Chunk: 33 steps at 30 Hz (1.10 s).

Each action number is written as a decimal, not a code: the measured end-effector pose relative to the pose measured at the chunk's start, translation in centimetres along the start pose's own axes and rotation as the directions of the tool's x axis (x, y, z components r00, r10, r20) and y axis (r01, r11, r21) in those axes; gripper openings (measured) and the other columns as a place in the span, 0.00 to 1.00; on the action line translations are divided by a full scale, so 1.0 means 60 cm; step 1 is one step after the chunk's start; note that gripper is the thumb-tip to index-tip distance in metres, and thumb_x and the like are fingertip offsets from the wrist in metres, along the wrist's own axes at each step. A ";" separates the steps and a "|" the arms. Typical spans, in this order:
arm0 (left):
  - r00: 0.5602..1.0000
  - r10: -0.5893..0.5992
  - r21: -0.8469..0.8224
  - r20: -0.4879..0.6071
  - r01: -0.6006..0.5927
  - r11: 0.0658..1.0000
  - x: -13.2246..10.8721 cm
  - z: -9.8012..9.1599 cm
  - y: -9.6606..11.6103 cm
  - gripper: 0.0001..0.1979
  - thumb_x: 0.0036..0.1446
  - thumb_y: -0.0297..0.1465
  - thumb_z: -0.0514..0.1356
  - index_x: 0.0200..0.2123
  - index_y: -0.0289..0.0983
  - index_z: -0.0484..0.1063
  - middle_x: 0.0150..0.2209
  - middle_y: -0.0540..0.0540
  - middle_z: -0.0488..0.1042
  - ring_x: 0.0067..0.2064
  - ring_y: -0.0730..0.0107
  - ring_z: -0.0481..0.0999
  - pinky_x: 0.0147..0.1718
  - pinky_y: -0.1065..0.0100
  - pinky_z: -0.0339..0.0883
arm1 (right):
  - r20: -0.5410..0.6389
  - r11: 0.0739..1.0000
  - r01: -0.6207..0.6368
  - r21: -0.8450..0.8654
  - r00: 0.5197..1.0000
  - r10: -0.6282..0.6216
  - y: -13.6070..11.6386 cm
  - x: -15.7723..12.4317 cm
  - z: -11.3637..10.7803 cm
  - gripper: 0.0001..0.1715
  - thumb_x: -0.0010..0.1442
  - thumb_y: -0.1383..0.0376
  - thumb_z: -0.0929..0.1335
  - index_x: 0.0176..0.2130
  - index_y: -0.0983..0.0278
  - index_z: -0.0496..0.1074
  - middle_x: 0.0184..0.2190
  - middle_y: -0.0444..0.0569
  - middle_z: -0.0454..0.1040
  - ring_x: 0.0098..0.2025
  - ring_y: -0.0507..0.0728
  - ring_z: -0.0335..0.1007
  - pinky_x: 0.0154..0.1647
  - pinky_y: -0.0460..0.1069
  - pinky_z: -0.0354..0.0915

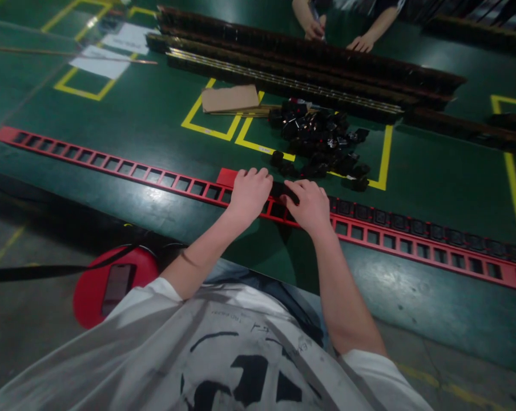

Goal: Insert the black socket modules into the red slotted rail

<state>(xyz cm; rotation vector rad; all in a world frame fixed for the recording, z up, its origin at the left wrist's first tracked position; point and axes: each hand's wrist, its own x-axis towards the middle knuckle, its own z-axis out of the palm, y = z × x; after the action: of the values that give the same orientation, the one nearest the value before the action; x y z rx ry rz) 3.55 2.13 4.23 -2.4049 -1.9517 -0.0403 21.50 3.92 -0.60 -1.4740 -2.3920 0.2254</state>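
Note:
A long red slotted strip (155, 176), ladder-like with a row of rectangular openings, lies along the near side of the green table. Just behind it is a second red strip (226, 177), whose right part carries a row of black square parts (399, 221). My left hand (250, 197) is closed over the second strip near its left end, fingertips curled over the far side. Close by on the right, my right hand (308, 206) grips a black part (283, 191) between thumb and fingers. That part reaches to my left hand, and its underside is hidden.
Beyond my hands lies a heap of loose black parts (318, 134), with a piece of cardboard (230, 98) to its left. Long dark rails (283, 63) cross the table behind. Across from me show another person's hands (361, 43). A red stool (89, 291) holding a phone (117, 285) stands below left.

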 end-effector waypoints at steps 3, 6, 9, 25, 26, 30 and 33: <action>0.999 -0.002 -0.020 -0.048 0.001 1.000 0.000 0.006 0.003 0.16 0.70 0.23 0.50 0.45 0.37 0.78 0.46 0.39 0.78 0.48 0.53 0.74 0.45 0.53 0.63 | 0.000 1.000 -0.003 0.004 1.000 0.003 0.000 0.000 0.000 0.23 0.69 0.59 0.65 0.60 0.60 0.74 0.51 0.56 0.77 0.52 0.66 0.68 0.49 0.59 0.61; 0.996 0.014 -0.073 -0.084 -0.020 0.997 0.003 0.011 0.000 0.14 0.69 0.23 0.53 0.43 0.37 0.79 0.45 0.39 0.78 0.48 0.51 0.73 0.46 0.51 0.62 | -0.002 1.000 -0.005 0.010 1.000 0.005 0.000 -0.001 0.000 0.24 0.68 0.59 0.65 0.60 0.59 0.74 0.51 0.57 0.77 0.53 0.67 0.68 0.49 0.60 0.61; 0.995 0.028 -0.125 -0.095 -0.039 0.991 0.007 0.013 -0.004 0.11 0.68 0.23 0.55 0.41 0.36 0.79 0.43 0.39 0.78 0.48 0.50 0.73 0.47 0.50 0.61 | -0.004 1.000 -0.003 0.014 1.000 0.003 0.000 -0.001 0.000 0.24 0.68 0.58 0.65 0.60 0.60 0.74 0.52 0.57 0.77 0.53 0.67 0.68 0.49 0.60 0.61; 0.996 0.094 -0.274 -0.008 -0.093 0.957 0.017 0.033 -0.046 0.10 0.66 0.26 0.59 0.47 0.35 0.79 0.46 0.40 0.76 0.50 0.54 0.72 0.47 0.57 0.69 | -0.093 0.998 -0.048 0.048 0.994 0.052 -0.005 -0.004 0.005 0.21 0.67 0.58 0.67 0.55 0.64 0.76 0.52 0.57 0.79 0.53 0.67 0.71 0.57 0.62 0.59; 0.991 0.133 -0.311 -0.021 -0.133 0.941 0.020 0.041 -0.058 0.11 0.66 0.27 0.60 0.49 0.36 0.79 0.47 0.40 0.76 0.50 0.55 0.72 0.49 0.57 0.68 | -0.093 0.998 -0.049 0.051 0.994 0.053 -0.004 -0.004 0.006 0.21 0.67 0.56 0.67 0.55 0.63 0.76 0.52 0.57 0.79 0.53 0.68 0.71 0.56 0.62 0.59; 0.968 0.238 -0.461 -0.079 -0.247 0.852 0.022 0.072 -0.113 0.16 0.68 0.29 0.58 0.57 0.40 0.75 0.52 0.43 0.76 0.53 0.60 0.73 0.56 0.57 0.65 | -0.091 0.997 -0.049 0.063 0.994 0.055 -0.002 -0.003 0.007 0.23 0.68 0.54 0.67 0.56 0.62 0.76 0.53 0.58 0.79 0.54 0.69 0.71 0.56 0.63 0.59; 0.975 0.200 -0.479 -0.094 -0.220 0.850 0.016 0.083 -0.135 0.18 0.67 0.30 0.58 0.58 0.40 0.74 0.55 0.43 0.77 0.54 0.60 0.74 0.57 0.56 0.63 | -0.080 0.997 -0.046 0.066 0.996 0.051 -0.001 -0.002 0.007 0.23 0.68 0.54 0.67 0.56 0.63 0.76 0.53 0.58 0.79 0.54 0.69 0.71 0.56 0.63 0.59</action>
<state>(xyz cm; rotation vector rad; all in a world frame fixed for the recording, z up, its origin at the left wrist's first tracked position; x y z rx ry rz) -4.21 5.00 -0.57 -2.8773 -1.8142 -0.6457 21.34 3.80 -1.02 -1.4843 -2.2658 0.2468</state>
